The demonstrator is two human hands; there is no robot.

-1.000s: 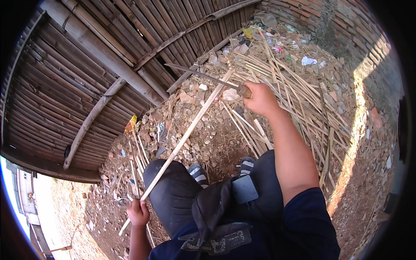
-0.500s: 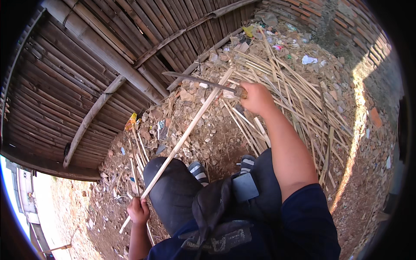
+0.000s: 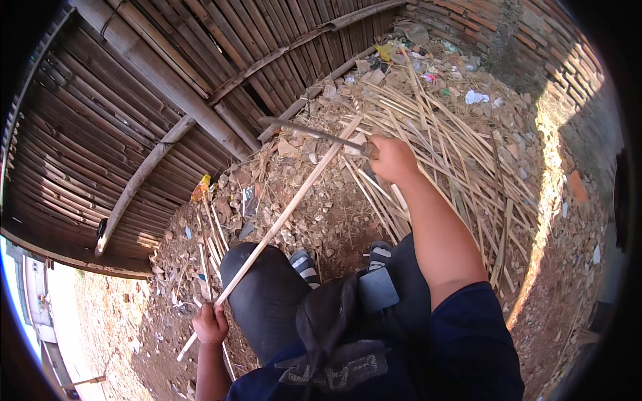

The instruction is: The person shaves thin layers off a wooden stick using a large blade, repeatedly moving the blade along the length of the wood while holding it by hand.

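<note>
My left hand [image 3: 210,325] is closed round the lower part of a long pale bamboo strip [image 3: 277,225], beside my left knee. The strip slants up and away to the right across that knee. In my right hand [image 3: 392,159] is the handle of a long-bladed knife [image 3: 314,133], its blade pointing left. The blade crosses the strip near its far end; whether its edge touches the strip I cannot tell.
Many split bamboo strips [image 3: 461,167] lie heaped at the right, and a few more strips [image 3: 215,234] lie by my left knee. A slatted bamboo wall [image 3: 80,147] stands at the left, a brick wall [image 3: 558,50] at the far right. Rubble and litter cover the ground.
My right hand and the knife have shifted slightly nearer, and the blade's angle has turned a little. My left hand and the strip have moved slightly left.
</note>
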